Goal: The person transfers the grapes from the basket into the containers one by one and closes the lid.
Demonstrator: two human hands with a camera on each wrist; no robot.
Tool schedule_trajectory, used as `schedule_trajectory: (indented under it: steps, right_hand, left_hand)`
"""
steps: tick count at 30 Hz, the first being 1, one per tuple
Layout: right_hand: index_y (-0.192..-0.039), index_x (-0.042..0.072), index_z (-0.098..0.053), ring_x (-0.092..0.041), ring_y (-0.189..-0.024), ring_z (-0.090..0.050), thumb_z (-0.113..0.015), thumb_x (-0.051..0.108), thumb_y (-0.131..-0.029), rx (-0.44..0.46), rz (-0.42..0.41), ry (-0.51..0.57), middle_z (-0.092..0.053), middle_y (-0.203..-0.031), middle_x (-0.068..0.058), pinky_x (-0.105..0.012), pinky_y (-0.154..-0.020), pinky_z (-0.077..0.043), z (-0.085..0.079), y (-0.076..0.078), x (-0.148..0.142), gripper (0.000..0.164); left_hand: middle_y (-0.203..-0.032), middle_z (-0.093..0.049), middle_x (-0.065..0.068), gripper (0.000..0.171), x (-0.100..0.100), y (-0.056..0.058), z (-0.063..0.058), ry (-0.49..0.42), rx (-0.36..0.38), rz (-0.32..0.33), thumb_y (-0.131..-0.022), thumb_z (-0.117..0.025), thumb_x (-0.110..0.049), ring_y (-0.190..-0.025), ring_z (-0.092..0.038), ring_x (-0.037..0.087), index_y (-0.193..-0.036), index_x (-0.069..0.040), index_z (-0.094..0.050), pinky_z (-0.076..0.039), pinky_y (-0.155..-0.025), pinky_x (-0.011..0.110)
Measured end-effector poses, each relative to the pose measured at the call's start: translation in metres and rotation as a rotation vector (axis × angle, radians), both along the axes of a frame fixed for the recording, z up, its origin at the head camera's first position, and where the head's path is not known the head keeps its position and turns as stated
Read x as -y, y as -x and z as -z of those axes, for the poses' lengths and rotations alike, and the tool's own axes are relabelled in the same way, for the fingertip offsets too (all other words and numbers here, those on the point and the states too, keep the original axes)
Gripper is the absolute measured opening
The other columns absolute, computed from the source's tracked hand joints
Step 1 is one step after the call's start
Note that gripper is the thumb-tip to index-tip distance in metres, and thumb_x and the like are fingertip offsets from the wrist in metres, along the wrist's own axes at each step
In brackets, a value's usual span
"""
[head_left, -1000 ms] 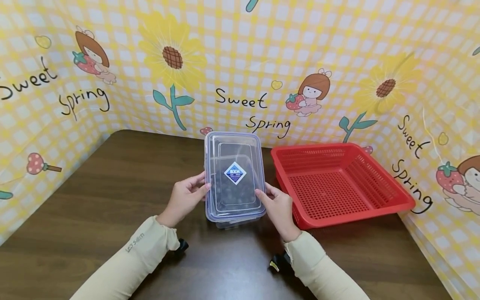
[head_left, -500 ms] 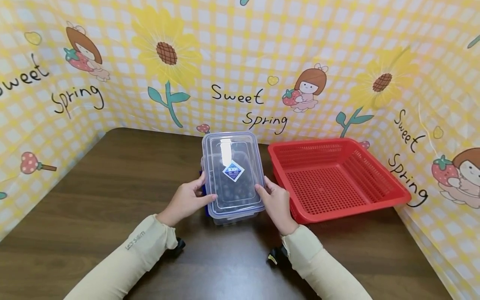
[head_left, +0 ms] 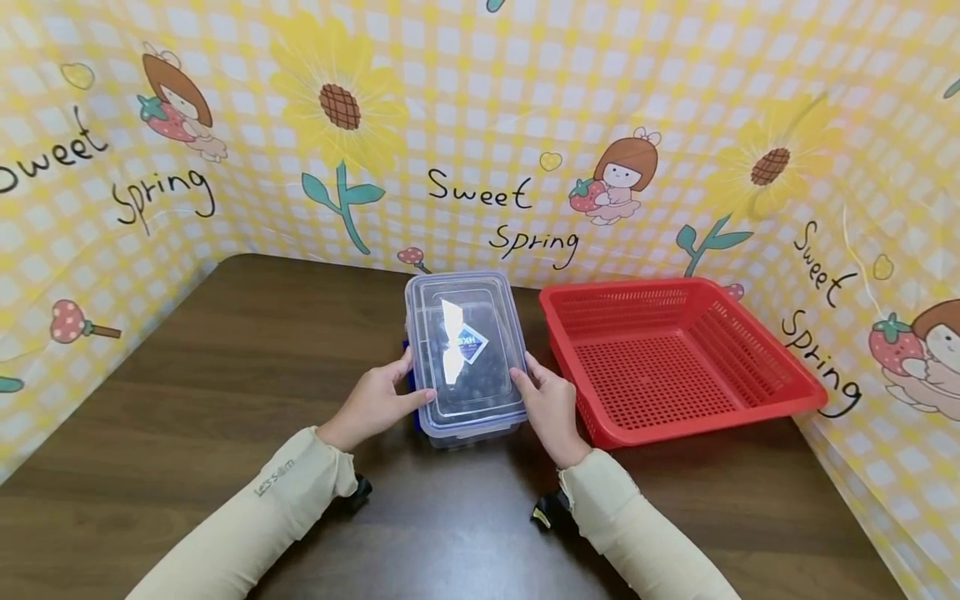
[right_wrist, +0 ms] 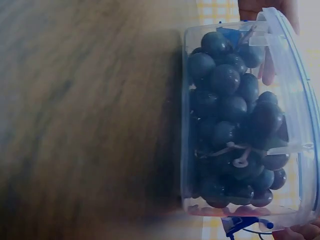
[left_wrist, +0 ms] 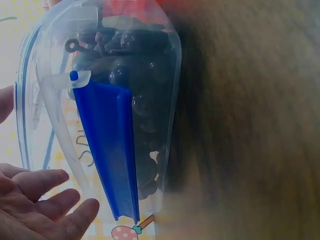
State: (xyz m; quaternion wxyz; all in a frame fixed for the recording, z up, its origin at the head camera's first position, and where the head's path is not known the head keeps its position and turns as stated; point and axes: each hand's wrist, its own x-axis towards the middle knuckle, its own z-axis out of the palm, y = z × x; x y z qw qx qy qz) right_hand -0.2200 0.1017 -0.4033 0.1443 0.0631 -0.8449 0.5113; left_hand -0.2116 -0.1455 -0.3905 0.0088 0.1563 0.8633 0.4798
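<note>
A clear plastic food container stands on the table, filled with dark grapes on their stems. Over it lies the transparent lid, rimmed in pale blue and carrying a diamond label half lost in glare. My left hand holds the lid's left edge, thumb on top near the front corner. On the opposite edge my right hand grips it, thumb on the rim; its other fingers are mostly hidden. A blue clasp hangs unfastened at the container's left side in the left wrist view. Another blue clasp sticks outward.
A red perforated plastic basket stands close by on the right, just beyond my right hand. Dark wood forms the table, with a yellow checked cloth hanging around its back and sides.
The lid has tipped and come down a little onto the container. My left thumb has slid farther over its top, and the blue clasp on the left has come into sight.
</note>
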Motion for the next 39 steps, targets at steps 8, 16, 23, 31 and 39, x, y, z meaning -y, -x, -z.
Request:
schedule_trajectory:
  steps: [8,16,23,31,39]
  right_hand:
    - [-0.131,-0.003,-0.055,-0.028,-0.092,-0.068,-0.067,0.016,-0.091,-0.053,0.005,-0.196,-0.066,-0.112,-0.023,-0.04,-0.079,-0.055,-0.001,0.003,0.0,0.046]
    - [-0.127,-0.004,-0.059,-0.029,-0.094,-0.068,-0.066,0.014,-0.091,-0.101,0.02,-0.258,-0.066,-0.111,-0.023,-0.042,-0.083,-0.053,0.002,0.005,0.002,0.041]
    - [-0.125,-0.007,-0.059,-0.03,-0.095,-0.067,-0.063,0.013,-0.093,-0.082,0.002,-0.252,-0.064,-0.114,-0.024,-0.043,-0.084,-0.052,0.003,0.008,0.001,0.038]
    - [-0.125,-0.007,-0.059,-0.029,-0.1,-0.066,-0.062,0.013,-0.094,-0.085,-0.003,-0.261,-0.063,-0.116,-0.024,-0.042,-0.087,-0.05,0.003,0.009,0.0,0.037]
    - [-0.123,-0.006,-0.061,-0.031,-0.099,-0.066,-0.062,0.012,-0.094,-0.06,0.007,-0.269,-0.063,-0.116,-0.024,-0.044,-0.086,-0.051,0.005,0.009,0.003,0.035]
  left_hand:
    - [-0.146,-0.028,0.032,0.076,-0.002,0.005,-0.006,0.09,-0.013,-0.014,-0.09,-0.069,-0.023,-0.136,-0.028,0.042,-0.141,0.015,-0.029,-0.027,-0.108,0.053]
    - [-0.142,-0.03,0.036,0.066,-0.003,0.007,-0.002,0.172,-0.073,0.016,-0.093,-0.063,-0.018,-0.135,-0.025,0.048,-0.136,0.021,-0.032,-0.026,-0.107,0.055]
    - [-0.146,-0.026,0.031,0.065,-0.001,0.011,0.0,0.141,-0.038,0.052,-0.094,-0.061,-0.014,-0.134,-0.029,0.042,-0.14,0.019,-0.028,-0.027,-0.108,0.052]
    - [-0.145,-0.026,0.034,0.061,-0.003,0.013,-0.003,0.209,-0.049,0.08,-0.097,-0.057,-0.016,-0.136,-0.021,0.047,-0.137,0.021,-0.03,-0.022,-0.11,0.053]
    - [-0.146,-0.023,0.034,0.06,-0.006,0.01,-0.007,0.266,0.037,0.081,-0.099,-0.053,-0.017,-0.137,-0.018,0.047,-0.138,0.021,-0.028,-0.018,-0.111,0.053]
